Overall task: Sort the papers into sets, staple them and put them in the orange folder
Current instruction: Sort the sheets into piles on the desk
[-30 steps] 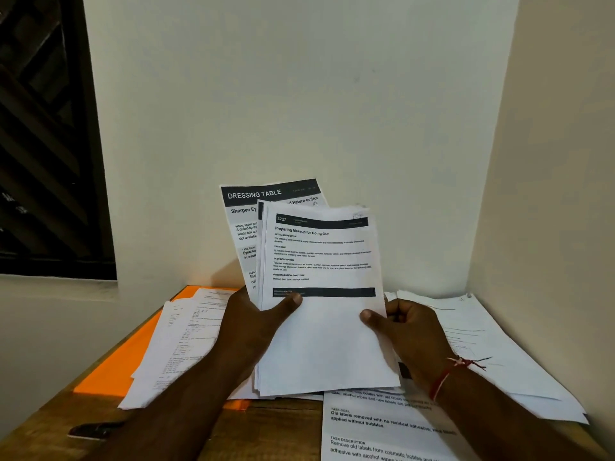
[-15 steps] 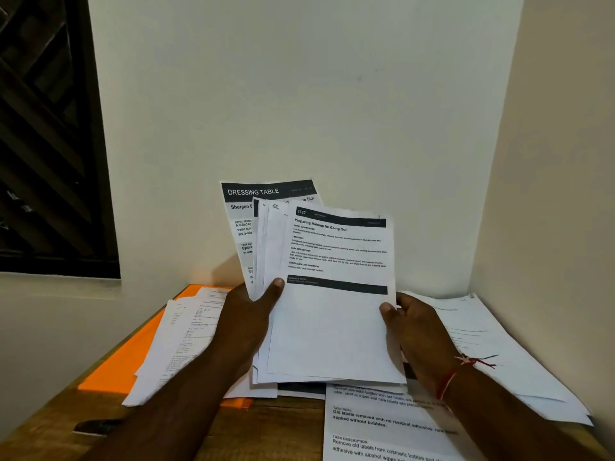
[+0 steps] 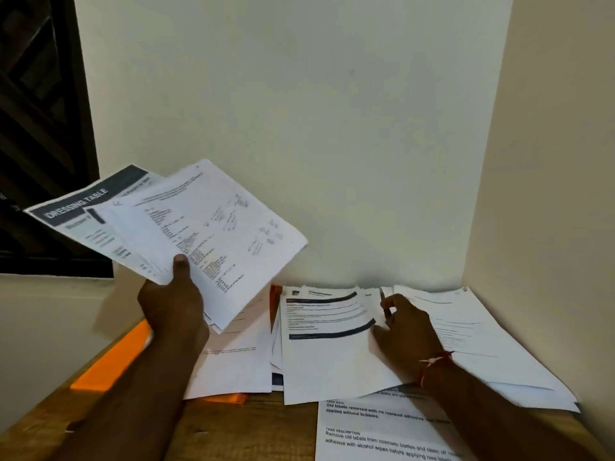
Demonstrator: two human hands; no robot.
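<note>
A person's left hand (image 3: pixel 169 304) grips a fanned sheaf of white printed papers (image 3: pixel 206 227), thumb on top, raised above the flat orange folder (image 3: pixel 109 361) lying on the wooden surface (image 3: pixel 246 427). To the right of the folder, the right hand (image 3: pixel 406 331), fingers loosely bent, rests against the edge of a white sheet with black bars (image 3: pixel 329 354), which lies flat among loose pages overlapping the folder.
</note>
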